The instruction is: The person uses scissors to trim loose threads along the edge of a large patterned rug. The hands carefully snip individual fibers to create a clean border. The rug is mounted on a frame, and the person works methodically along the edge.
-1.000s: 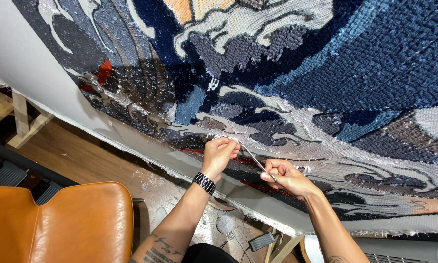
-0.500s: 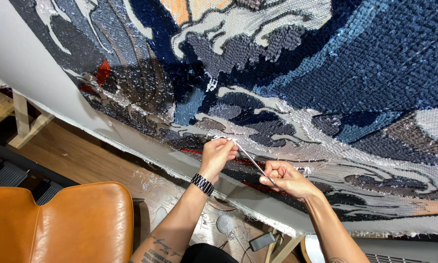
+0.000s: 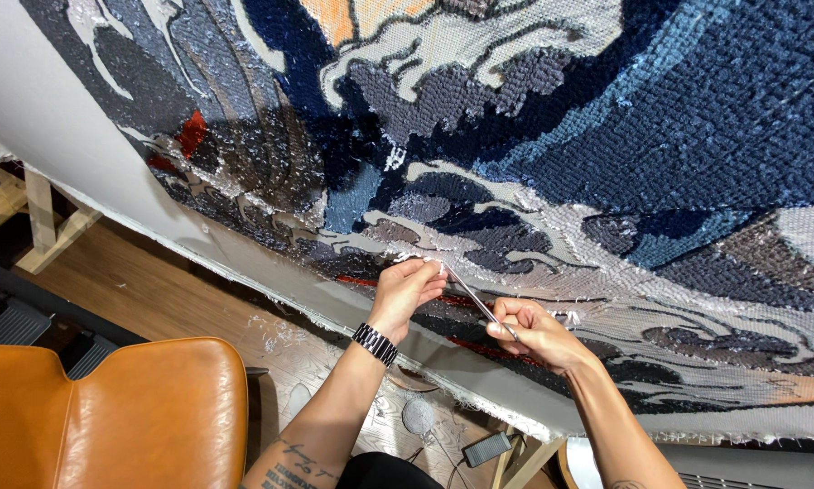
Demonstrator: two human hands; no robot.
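From the head camera we look down on a large tufted rug [image 3: 606, 136] stretched on a frame, filling most of the picture with dark blue, grey, white and orange patches. Just below the middle of the frame our left hand [image 3: 405, 292] pinches its fingertips together on the upper end of a thin silvery tool [image 3: 473, 302], right against the rug's surface. A dark-banded wristwatch [image 3: 374, 344] sits on that wrist. To the right and slightly lower, our right hand [image 3: 535, 331] is curled closed around the lower end of the same tool, so the tool runs slantwise between the two hands, low on the rug near its bare cloth border [image 3: 271, 290]. In the lower left corner we see the back of an orange leather chair [image 3: 108, 417]. Beneath the rug's edge lies a wooden floor [image 3: 153, 290] scattered with yarn scraps, and a small dark box with a cable [image 3: 486, 448] rests near the bottom centre.
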